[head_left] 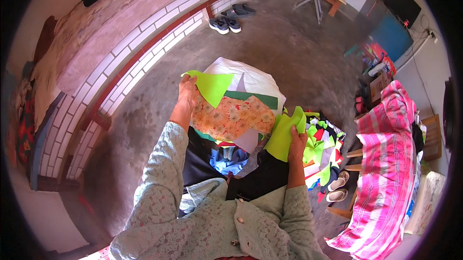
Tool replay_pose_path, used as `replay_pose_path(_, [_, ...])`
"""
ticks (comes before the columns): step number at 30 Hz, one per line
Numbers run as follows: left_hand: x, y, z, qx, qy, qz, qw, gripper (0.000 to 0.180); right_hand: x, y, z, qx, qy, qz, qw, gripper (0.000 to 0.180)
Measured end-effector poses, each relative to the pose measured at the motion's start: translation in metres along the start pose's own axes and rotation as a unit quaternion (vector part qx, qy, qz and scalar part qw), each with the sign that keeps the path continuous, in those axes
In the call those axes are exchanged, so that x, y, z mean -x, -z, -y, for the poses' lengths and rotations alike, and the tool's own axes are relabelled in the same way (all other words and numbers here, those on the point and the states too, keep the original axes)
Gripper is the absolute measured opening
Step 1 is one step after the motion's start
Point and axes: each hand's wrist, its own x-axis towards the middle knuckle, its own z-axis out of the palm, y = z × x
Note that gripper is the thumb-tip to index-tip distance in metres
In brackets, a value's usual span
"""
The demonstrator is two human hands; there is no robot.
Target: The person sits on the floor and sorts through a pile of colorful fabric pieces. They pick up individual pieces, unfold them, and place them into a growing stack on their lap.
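Lime-green pointed cloth (pixel 214 86) hangs over the floral fabric (pixel 236 119), its left edge pinched in the left hand (pixel 188 89). Right hand (pixel 297 145) is clamped on a second lime-green cloth (pixel 279 140), above the right thigh (pixel 263 173). Beyond the floral fabric lies a white bundle (pixel 263 81); a heap of scraps (pixel 324 146) sits to the right; dark shoes (pixel 218 23) stand near the brick-patterned platform (pixel 138 35).

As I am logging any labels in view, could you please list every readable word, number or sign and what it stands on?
Red-and-white package near the right wall: small printing, not copied here.
Lime-green piece in the left hand: no lettering visible.
Lime-green sheet in the right hand: none visible.
Floral cloth: none visible.
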Motion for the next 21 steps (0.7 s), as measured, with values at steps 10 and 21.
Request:
replay_pose_path(10, [0.0, -0.001, 0.021, -0.147, -0.126, -0.008, 0.981, 0.053, 0.0, -0.006, 0.003, -0.003, 0.007, 0.009, 1.0, 0.029])
replay_pose_path(21, [-0.04, 0.028, 0.053, -0.491, -0.36, -0.044, 0.792, 0.069, -0.003, 0.006, 0.0, 0.053, -0.001, 0.006, 0.999, 0.028])
